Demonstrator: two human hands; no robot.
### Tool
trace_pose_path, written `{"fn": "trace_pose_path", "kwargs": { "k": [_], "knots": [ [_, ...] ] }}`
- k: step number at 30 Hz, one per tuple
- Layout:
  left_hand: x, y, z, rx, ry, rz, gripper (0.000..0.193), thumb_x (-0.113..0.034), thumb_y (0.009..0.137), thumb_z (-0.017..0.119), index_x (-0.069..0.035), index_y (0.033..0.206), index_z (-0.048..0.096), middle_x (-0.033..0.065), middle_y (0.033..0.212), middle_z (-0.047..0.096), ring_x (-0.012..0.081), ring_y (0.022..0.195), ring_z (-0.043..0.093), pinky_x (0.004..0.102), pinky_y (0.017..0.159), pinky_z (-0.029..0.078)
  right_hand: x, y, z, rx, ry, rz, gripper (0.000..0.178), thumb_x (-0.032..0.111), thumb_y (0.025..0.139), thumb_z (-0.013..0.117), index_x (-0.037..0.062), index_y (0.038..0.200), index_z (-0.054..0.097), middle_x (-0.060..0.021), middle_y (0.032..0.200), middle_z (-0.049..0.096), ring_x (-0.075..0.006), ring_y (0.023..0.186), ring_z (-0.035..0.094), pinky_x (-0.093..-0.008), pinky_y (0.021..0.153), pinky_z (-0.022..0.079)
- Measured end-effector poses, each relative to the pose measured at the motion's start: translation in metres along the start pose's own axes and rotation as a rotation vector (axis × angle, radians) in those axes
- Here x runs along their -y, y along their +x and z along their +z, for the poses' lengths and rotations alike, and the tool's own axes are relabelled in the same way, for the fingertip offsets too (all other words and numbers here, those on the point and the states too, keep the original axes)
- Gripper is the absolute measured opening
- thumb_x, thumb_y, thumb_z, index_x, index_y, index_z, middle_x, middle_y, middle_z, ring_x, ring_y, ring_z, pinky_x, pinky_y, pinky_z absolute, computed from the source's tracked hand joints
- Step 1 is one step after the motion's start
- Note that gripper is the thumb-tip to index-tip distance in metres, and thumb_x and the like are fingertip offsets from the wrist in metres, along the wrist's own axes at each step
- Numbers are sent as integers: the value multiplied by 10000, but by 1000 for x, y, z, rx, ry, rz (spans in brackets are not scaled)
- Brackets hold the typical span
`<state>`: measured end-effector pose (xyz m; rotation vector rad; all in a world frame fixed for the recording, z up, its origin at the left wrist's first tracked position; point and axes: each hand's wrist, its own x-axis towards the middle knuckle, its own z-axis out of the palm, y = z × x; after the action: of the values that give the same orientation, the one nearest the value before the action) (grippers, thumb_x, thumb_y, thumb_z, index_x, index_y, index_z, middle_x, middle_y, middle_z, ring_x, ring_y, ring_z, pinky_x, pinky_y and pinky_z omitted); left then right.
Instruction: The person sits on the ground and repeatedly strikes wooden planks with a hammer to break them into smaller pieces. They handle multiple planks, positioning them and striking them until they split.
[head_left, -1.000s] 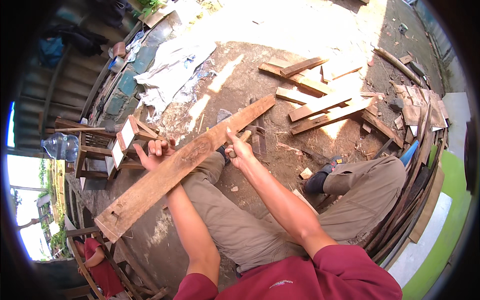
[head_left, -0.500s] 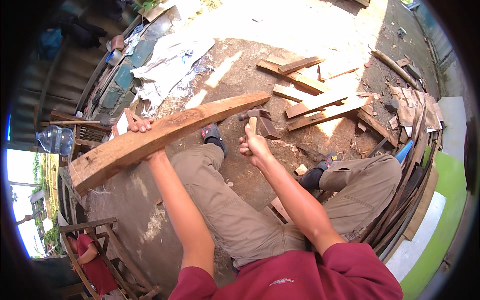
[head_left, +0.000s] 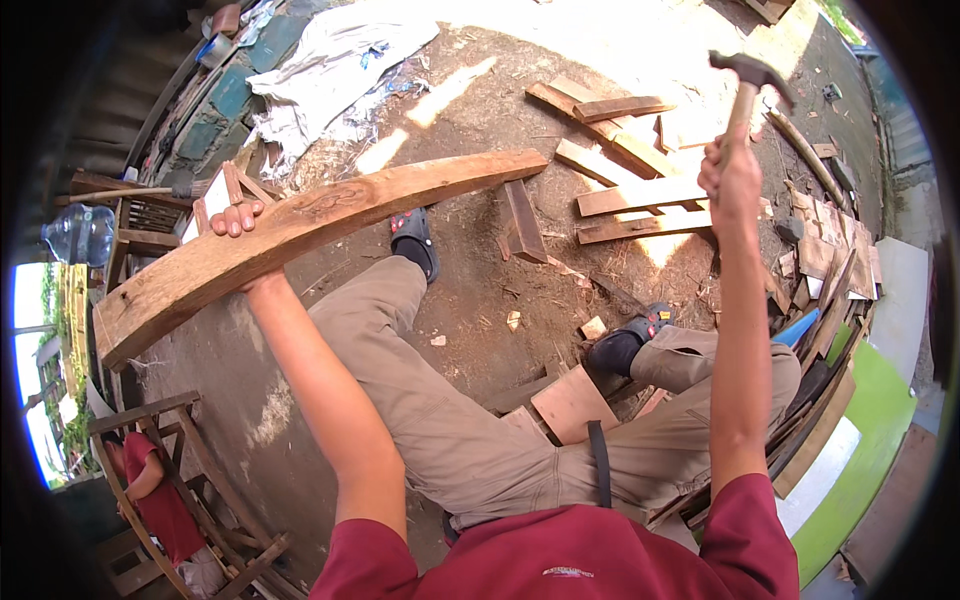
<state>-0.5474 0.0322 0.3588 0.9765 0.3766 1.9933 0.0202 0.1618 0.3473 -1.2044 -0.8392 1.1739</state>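
A long, thick wooden beam (head_left: 300, 222) lies slantwise before me, its far right end raised over a short dark wood block (head_left: 523, 222). My left hand (head_left: 240, 218) grips the beam near its left part, fingertips showing over the far edge and the rest hidden beneath. To the right, my right hand (head_left: 732, 178) is raised and wrapped round the wooden handle of a claw hammer (head_left: 748, 78). The hammer's dark metal head is up, well apart from the beam.
Several cut wood pieces (head_left: 640, 195) lie on the ground ahead. White sheeting (head_left: 325, 75) covers the back left. Long boards (head_left: 830, 390) lean at my right beside a green panel (head_left: 870, 400). A wooden frame (head_left: 230, 490) and another person (head_left: 165, 500) are at lower left.
My right hand has swung the hammer up and to the right, away from the beam's end. The beam and my left hand appear slightly further left.
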Motion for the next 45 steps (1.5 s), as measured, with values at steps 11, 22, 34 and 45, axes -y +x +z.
{"fn": "trace_pose_path", "kwargs": {
  "k": [11,22,34,45],
  "knots": [
    [22,25,56,10,43,-102,684,-755,936,372,-105,773,507,30,625,458,205,651,507,365,787,427,-242,-63,57,547,-581,909,502,437,1017,553,-12,797,596,-37,610,527,-116,465,462,-285,388,356],
    [19,5,57,-547,71,98,672,-698,989,320,-147,606,317,-6,541,311,155,529,350,303,588,335,-211,-145,99,229,265,1042,552,594,972,547,53,877,489,-141,853,599,-56,466,326,-216,393,305],
    [19,-24,61,-373,123,-163,605,-667,958,492,-110,723,469,5,611,394,164,617,404,328,643,367,-172,-161,218,66,630,1144,572,560,769,816,174,1022,477,77,615,332,-25,426,301,-153,389,331],
    [36,-161,169,-307,346,239,1185,-945,742,380,44,1394,380,298,1313,548,399,1252,540,535,1096,417,-150,-175,182,-32,639,1026,526,538,849,734,124,1013,456,35,645,363,-59,444,326,-182,392,347]
  ]
}}
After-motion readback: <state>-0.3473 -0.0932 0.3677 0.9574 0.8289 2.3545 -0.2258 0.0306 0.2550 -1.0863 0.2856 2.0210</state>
